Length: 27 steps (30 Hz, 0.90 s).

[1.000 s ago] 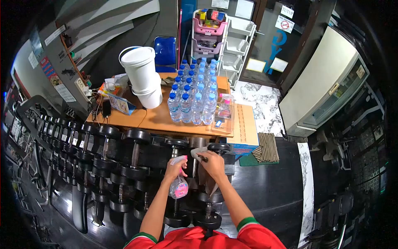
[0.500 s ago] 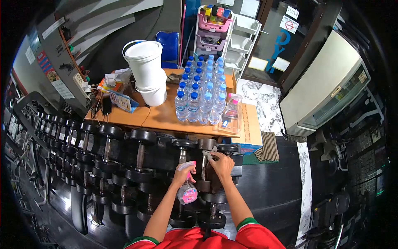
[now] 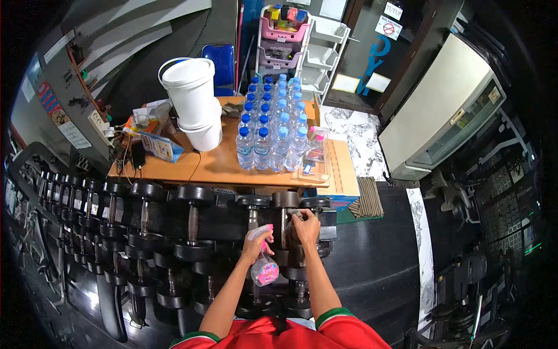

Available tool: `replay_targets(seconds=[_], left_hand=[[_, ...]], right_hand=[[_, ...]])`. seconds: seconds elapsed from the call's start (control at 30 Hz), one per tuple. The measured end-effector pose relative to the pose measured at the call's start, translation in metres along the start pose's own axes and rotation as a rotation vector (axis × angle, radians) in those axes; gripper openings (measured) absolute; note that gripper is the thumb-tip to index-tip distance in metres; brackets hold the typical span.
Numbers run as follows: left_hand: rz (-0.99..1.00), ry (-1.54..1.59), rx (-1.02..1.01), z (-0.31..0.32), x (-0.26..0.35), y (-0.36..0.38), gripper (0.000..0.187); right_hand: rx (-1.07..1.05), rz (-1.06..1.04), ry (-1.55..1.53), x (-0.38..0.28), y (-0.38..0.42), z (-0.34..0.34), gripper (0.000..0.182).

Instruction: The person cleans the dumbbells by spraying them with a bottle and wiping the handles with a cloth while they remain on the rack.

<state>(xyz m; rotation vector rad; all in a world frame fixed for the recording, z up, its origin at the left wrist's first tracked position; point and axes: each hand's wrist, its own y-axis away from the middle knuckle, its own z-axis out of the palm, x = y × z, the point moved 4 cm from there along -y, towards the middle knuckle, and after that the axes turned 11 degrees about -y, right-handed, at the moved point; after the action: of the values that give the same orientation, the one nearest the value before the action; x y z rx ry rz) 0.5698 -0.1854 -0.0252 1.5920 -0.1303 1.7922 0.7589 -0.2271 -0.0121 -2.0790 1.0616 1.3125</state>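
My left hand (image 3: pixel 256 245) is wrapped round the neck of a clear spray bottle (image 3: pixel 265 271) with a pink trigger head and a pink label. The bottle tilts above the dumbbell rack. A greyish cloth (image 3: pixel 296 216) is pinched in the fingers of my right hand (image 3: pixel 307 228). The cloth is at the handle of a worn brown dumbbell (image 3: pixel 285 200), the second from the right in the back row. My fingers hide part of the cloth and of the handle beside it. A black dumbbell (image 3: pixel 254 202) lies just left of the brown one.
More black dumbbells (image 3: pixel 194 221) fill the rack leftward. Behind it stands a wooden table (image 3: pixel 174 170) bearing several water bottles (image 3: pixel 263 145) and stacked white buckets (image 3: pixel 189 81). A cardboard box (image 3: pixel 342 168) adjoins the table's right end. A display fridge (image 3: pixel 442 104) stands at the right.
My right hand and the cloth have shifted slightly along the brown dumbbell, and the cloth sits lower in the fingers. The left hand still grips the spray bottle. The whole view has swung slightly.
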Motion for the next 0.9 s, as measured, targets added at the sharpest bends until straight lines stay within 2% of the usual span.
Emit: replay_targets(seconds=[0.13,0.2,0.27,0.37,0.43,0.5,0.6,0.73,0.9], left_hand=[[0.018,0.0,0.008,0.001,0.001,0.002,0.028],[0.014,0.038,-0.001,-0.001,0.001,0.002,0.037],[0.022,0.041,-0.009,-0.002,-0.001,0.001,0.036],[0.032,0.059,-0.033,-0.001,0.001,0.0,0.035],[0.019,0.067,-0.02,-0.001,-0.002,0.001,0.034],[0.028,0.065,-0.026,-0.002,-0.001,0.0,0.033],[0.039,0.07,-0.02,-0.001,0.003,0.005,0.031],[0.098,0.048,-0.044,-0.004,0.004,0.007,0.029],[0.097,0.09,-0.035,-0.006,0.002,0.008,0.029]], right_hand=[[-0.021,-0.092,-0.124,-0.032,0.013,-0.005,0.024],[-0.004,-0.095,-0.119,-0.025,0.014,-0.001,0.024],[0.008,-0.099,-0.11,-0.014,0.013,0.007,0.024],[0.122,-0.038,-0.121,0.012,0.006,0.015,0.027],[0.135,0.135,-0.227,0.019,0.005,0.017,0.027],[0.156,0.086,-0.237,0.009,0.009,0.017,0.029],[0.103,-0.086,-0.075,-0.045,0.032,0.016,0.026],[-0.056,-0.076,0.205,-0.047,0.027,0.047,0.029],[-0.105,-0.157,0.408,-0.036,0.026,0.063,0.024]])
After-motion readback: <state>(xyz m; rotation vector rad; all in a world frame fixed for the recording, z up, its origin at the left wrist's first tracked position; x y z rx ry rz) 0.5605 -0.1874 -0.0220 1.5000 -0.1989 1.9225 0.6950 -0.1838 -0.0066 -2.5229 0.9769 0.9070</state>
